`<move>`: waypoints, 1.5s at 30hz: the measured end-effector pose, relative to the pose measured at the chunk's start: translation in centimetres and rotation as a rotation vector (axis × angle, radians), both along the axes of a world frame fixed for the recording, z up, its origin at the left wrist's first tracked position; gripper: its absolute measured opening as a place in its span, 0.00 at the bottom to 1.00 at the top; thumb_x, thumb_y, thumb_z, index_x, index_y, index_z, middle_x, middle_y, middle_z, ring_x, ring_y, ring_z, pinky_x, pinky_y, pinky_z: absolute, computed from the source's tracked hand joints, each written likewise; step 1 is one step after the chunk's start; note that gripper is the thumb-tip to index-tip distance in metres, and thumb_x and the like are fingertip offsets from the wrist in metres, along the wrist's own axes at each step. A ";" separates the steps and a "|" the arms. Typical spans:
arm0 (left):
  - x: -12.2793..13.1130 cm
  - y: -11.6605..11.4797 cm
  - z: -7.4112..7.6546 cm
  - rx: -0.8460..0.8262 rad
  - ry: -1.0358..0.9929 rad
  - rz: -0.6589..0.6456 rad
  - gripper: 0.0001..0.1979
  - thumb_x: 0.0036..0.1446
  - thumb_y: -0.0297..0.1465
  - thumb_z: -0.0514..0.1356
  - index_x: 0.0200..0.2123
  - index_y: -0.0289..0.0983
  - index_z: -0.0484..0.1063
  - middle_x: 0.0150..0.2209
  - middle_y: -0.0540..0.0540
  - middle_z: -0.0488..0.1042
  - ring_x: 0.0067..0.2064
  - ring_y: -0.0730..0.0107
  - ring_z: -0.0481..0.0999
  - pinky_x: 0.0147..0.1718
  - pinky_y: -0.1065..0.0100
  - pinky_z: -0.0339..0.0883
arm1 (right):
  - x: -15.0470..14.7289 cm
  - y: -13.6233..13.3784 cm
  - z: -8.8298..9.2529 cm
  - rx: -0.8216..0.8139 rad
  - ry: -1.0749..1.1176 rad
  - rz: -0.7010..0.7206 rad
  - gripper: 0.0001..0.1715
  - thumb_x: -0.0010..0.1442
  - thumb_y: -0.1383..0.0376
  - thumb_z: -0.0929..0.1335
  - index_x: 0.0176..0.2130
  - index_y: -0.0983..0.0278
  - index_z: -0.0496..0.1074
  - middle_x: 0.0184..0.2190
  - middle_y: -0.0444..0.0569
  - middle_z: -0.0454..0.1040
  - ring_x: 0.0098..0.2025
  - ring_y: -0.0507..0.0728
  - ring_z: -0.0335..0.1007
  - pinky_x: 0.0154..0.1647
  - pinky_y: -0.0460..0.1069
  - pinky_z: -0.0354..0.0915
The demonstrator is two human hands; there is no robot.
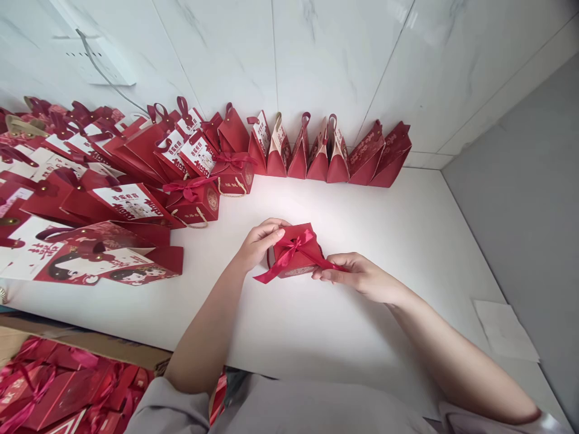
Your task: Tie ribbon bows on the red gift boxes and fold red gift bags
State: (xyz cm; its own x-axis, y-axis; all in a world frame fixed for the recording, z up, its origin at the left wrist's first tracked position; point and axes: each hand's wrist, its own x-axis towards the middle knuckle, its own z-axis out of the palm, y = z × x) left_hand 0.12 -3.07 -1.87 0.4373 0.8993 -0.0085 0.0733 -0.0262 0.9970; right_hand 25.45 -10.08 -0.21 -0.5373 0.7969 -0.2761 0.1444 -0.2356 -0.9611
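Note:
A small red gift box [296, 248] with a gold round print on its side sits at the middle of the white table, between my hands. A red ribbon [294, 244] is tied in a bow on its top. My left hand [262, 241] grips the box's left side, thumb on the upper edge and fingers behind. On the right, my right hand [348, 274] pinches the ribbon's right tail close to the box's lower right corner. The underside of the box is hidden.
Many red gift bags [126, 150] crowd the table's left, and a row of them [316, 150] lines the tiled wall. Two ribboned boxes [194, 202] stand beside them. A carton of red boxes [58, 386] lies below left. White paper [504, 328] rests at the right edge.

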 end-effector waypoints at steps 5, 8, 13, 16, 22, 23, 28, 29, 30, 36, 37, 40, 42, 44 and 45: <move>0.2 0.1 -0.3 -0.036 -0.052 0.033 0.15 0.61 0.39 0.59 0.26 0.35 0.74 0.50 0.43 0.71 0.49 0.61 0.71 0.49 0.63 0.63 | 1.3 1.0 0.1 -0.016 -0.064 0.097 0.19 0.60 0.51 0.69 0.40 0.64 0.78 0.35 0.48 0.75 0.37 0.55 0.66 0.41 0.51 0.63; 0.4 0.2 -0.6 -0.057 -0.098 0.051 0.16 0.59 0.39 0.60 0.24 0.34 0.73 0.48 0.42 0.72 0.47 0.62 0.72 0.47 0.63 0.64 | 1.7 1.2 0.7 0.097 -0.210 0.057 0.21 0.59 0.48 0.69 0.39 0.63 0.74 0.36 0.48 0.74 0.37 0.56 0.68 0.41 0.53 0.65; 0.7 0.0 -0.9 -0.031 -0.082 0.083 0.15 0.59 0.39 0.60 0.25 0.35 0.74 0.46 0.42 0.73 0.46 0.62 0.72 0.46 0.64 0.65 | -0.8 0.8 1.9 0.675 -0.400 -0.349 0.16 0.62 0.51 0.68 0.40 0.60 0.69 0.40 0.50 0.72 0.45 0.60 0.67 0.49 0.56 0.63; 0.8 -0.2 -0.9 0.018 -0.066 0.099 0.14 0.60 0.38 0.59 0.27 0.35 0.75 0.45 0.43 0.73 0.46 0.62 0.73 0.47 0.63 0.65 | -3.4 0.6 1.7 0.863 -0.501 -0.271 0.11 0.63 0.55 0.68 0.39 0.61 0.70 0.37 0.52 0.70 0.41 0.61 0.66 0.45 0.56 0.64; 1.5 -0.7 -1.0 0.097 -0.056 0.188 0.15 0.62 0.39 0.58 0.29 0.36 0.76 0.43 0.42 0.74 0.46 0.61 0.74 0.48 0.62 0.67 | -5.8 0.7 0.4 0.923 -0.694 -0.257 0.05 0.66 0.64 0.65 0.36 0.61 0.69 0.35 0.52 0.70 0.38 0.61 0.64 0.40 0.56 0.62; 1.7 -0.8 -1.0 0.109 -0.051 0.207 0.16 0.62 0.39 0.58 0.28 0.36 0.76 0.43 0.42 0.74 0.46 0.62 0.74 0.47 0.62 0.67 | -5.8 0.7 0.3 0.932 -0.698 -0.256 0.06 0.66 0.65 0.64 0.35 0.61 0.68 0.35 0.51 0.70 0.37 0.60 0.63 0.39 0.55 0.62; 2.0 -0.8 -1.2 0.161 -0.030 0.263 0.17 0.63 0.40 0.57 0.26 0.36 0.74 0.44 0.42 0.73 0.48 0.61 0.73 0.50 0.62 0.66 | -5.1 1.3 0.1 1.105 -0.744 -0.199 0.12 0.69 0.67 0.61 0.34 0.62 0.68 0.33 0.51 0.70 0.34 0.59 0.61 0.38 0.53 0.60; 2.0 -0.8 -1.2 0.165 -0.032 0.270 0.17 0.63 0.40 0.57 0.26 0.36 0.74 0.45 0.42 0.72 0.49 0.61 0.72 0.50 0.62 0.66 | -5.0 1.4 0.0 1.157 -0.770 -0.178 0.13 0.69 0.66 0.60 0.34 0.62 0.69 0.33 0.52 0.70 0.34 0.59 0.60 0.38 0.52 0.60; 2.0 -0.8 -1.3 0.165 -0.037 0.278 0.17 0.63 0.40 0.57 0.27 0.36 0.75 0.45 0.42 0.72 0.49 0.61 0.72 0.51 0.62 0.66 | -4.8 1.5 -0.1 1.210 -0.798 -0.152 0.14 0.70 0.66 0.59 0.34 0.63 0.69 0.33 0.52 0.70 0.34 0.59 0.60 0.38 0.52 0.59; 2.1 -0.7 -1.4 0.125 -0.081 0.281 0.16 0.63 0.39 0.57 0.28 0.36 0.75 0.47 0.42 0.71 0.49 0.62 0.72 0.49 0.63 0.67 | -3.8 2.0 0.2 1.353 -0.838 0.030 0.15 0.70 0.69 0.57 0.37 0.65 0.70 0.32 0.52 0.70 0.35 0.58 0.60 0.39 0.53 0.56; 2.0 -0.7 -1.4 0.131 -0.076 0.279 0.16 0.63 0.39 0.57 0.28 0.36 0.75 0.47 0.42 0.71 0.49 0.62 0.72 0.50 0.63 0.66 | -3.6 2.0 0.5 1.325 -0.805 0.052 0.15 0.70 0.68 0.58 0.37 0.64 0.70 0.33 0.51 0.70 0.35 0.58 0.60 0.39 0.53 0.56; 1.8 -0.5 -1.3 0.133 -0.084 0.229 0.17 0.63 0.40 0.56 0.26 0.36 0.74 0.45 0.42 0.72 0.48 0.61 0.72 0.50 0.62 0.66 | -2.9 1.9 1.5 1.143 -0.675 0.063 0.12 0.70 0.62 0.61 0.37 0.63 0.69 0.34 0.50 0.70 0.36 0.57 0.62 0.40 0.52 0.58; 1.5 -0.4 -1.4 0.116 -0.119 0.183 0.19 0.63 0.41 0.55 0.25 0.36 0.74 0.44 0.42 0.73 0.46 0.61 0.73 0.48 0.61 0.66 | -2.6 1.9 1.9 0.989 -0.604 0.002 0.09 0.69 0.60 0.62 0.38 0.62 0.68 0.35 0.49 0.70 0.37 0.57 0.64 0.41 0.52 0.60; 1.2 -0.3 -1.5 0.115 -0.130 0.155 0.21 0.63 0.43 0.55 0.23 0.36 0.73 0.45 0.42 0.73 0.45 0.61 0.74 0.48 0.60 0.67 | -2.4 1.8 2.0 0.857 -0.559 -0.071 0.08 0.68 0.61 0.63 0.38 0.61 0.67 0.36 0.49 0.70 0.38 0.57 0.65 0.40 0.51 0.62; 1.0 -0.2 -1.5 0.123 -0.119 0.148 0.21 0.62 0.43 0.56 0.22 0.36 0.72 0.45 0.42 0.73 0.46 0.60 0.74 0.49 0.60 0.66 | -2.3 1.9 1.9 0.802 -0.541 -0.090 0.07 0.67 0.61 0.64 0.38 0.61 0.67 0.36 0.50 0.69 0.38 0.57 0.65 0.39 0.51 0.62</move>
